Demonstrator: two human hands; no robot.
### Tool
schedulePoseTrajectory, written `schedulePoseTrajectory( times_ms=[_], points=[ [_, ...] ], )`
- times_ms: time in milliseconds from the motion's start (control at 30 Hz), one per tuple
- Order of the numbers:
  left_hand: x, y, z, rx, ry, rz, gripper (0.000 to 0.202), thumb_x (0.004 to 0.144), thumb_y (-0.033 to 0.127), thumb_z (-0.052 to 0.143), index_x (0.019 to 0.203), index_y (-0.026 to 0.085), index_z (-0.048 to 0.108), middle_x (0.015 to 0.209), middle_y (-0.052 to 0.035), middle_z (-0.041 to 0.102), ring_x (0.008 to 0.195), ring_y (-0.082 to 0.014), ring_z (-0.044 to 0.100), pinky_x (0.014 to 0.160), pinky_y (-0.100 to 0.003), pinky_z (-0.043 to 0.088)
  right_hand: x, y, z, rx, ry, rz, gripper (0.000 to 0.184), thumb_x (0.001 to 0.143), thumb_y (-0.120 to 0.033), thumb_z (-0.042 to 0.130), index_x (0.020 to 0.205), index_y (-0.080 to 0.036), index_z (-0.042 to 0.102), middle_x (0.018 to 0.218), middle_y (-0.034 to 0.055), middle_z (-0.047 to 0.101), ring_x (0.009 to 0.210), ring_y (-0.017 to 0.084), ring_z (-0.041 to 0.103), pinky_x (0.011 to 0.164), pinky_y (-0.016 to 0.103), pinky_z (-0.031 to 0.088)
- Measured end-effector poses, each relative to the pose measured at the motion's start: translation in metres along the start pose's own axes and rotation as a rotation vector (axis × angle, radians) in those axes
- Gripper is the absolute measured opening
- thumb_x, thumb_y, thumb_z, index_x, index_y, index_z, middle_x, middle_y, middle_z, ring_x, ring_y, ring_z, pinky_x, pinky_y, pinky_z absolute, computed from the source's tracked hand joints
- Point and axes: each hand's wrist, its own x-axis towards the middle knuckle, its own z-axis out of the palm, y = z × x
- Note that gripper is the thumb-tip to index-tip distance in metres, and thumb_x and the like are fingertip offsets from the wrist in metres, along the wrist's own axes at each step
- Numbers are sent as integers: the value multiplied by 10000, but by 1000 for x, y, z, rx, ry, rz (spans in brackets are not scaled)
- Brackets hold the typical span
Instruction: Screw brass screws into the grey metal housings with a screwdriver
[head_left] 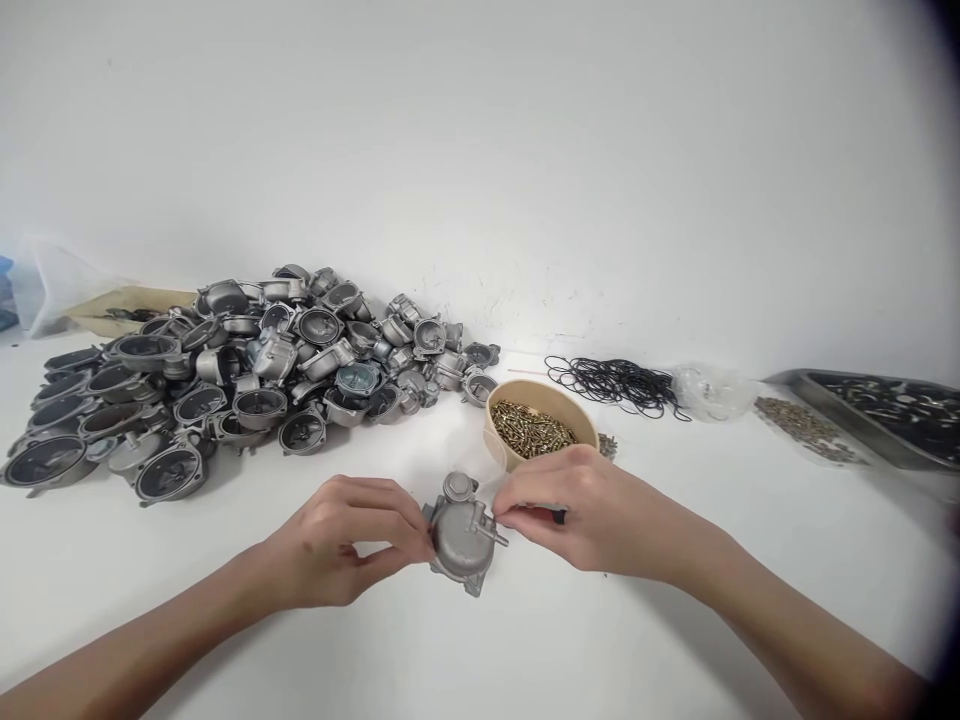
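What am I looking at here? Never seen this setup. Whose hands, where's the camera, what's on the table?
There is no machine here: one camera sits on a person's head and looks forward and down, so both arms reaching in from the bottom are that person's own. The left hand has a grip on a grey cast metal housing resting on the white table. The right hand pinches at the housing's right edge; whatever small thing it may hold is hidden. Behind lie a big pile of similar housings, a tan bowl of brass screws, a heap of thin black rings, a clear bag and, at far right, a metal tray of dark parts.
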Motion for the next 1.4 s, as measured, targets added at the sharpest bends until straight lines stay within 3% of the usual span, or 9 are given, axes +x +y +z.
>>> schedulePoseTrajectory(
  times_ms=[167, 467, 733, 900, 1100, 1267, 1400],
  points=[
    [-1, -2, 1, 60, -18, 21, 254, 894, 4, 666, 1036, 207, 720, 974, -59, 751, 883, -168, 709, 753, -268, 595, 0, 0, 2, 27, 19, -42, 215, 927, -61, 561, 864, -160, 742, 734, -4, 671, 614, 81, 533, 584, 235, 380],
    [-1, 4, 1, 161, -14, 4, 221, 906, 33, 605, 1009, 220, 667, 1009, -64, 716, 833, -164, 681, 672, -269, 521, 2, 1, 2, 60, 17, -64, 176, 920, -79, 579, 862, -147, 730, 724, -7, 647, 587, 67, 484, 549, 220, 364],
    [0, 6, 1, 187, -26, -95, 184, 920, 87, 597, 1028, 234, 626, 1051, -63, 690, 898, -182, 675, 753, -301, 524, 2, 10, 7, 224, -22, -102, 167, 867, -47, 611, 792, -141, 727, 706, 7, 696, 591, 76, 553, 557, 212, 408],
    [-5, 4, 2, 108, -41, -191, 191, 933, 186, 642, 1101, 257, 584, 1118, -47, 669, 992, -182, 657, 854, -300, 539, 0, 8, 10, 210, -32, -216, 167, 847, -20, 626, 782, -139, 724, 708, 2, 688, 636, 78, 559, 565, 200, 413],
    [-12, 3, 24, 118, -5, -365, 797, 745, 540, 864, 1367, 353, 402, 1344, -41, 598, 1093, -219, 643, 834, -295, 589, -5, 6, 14, 59, 19, -268, 200, 816, 0, 624, 780, -170, 722, 694, -37, 671, 594, 62, 495, 525, 208, 355],
    [-11, 6, 40, 157, 59, -393, 685, 772, 344, 849, 1332, 352, 455, 1171, -11, 667, 862, -173, 647, 713, -266, 575, -6, 4, 16, -74, 52, -305, 228, 869, -76, 588, 678, -183, 655, 640, -41, 641, 531, 67, 442, 468, 249, 273],
    [-12, 6, 39, 112, 83, -392, 694, 746, 281, 846, 1326, 350, 471, 1178, -12, 661, 853, -178, 624, 707, -276, 555, -7, 1, 18, -99, 8, -306, 208, 890, -100, 584, 756, -199, 707, 692, -38, 691, 548, 69, 508, 471, 263, 290]
  ],
)
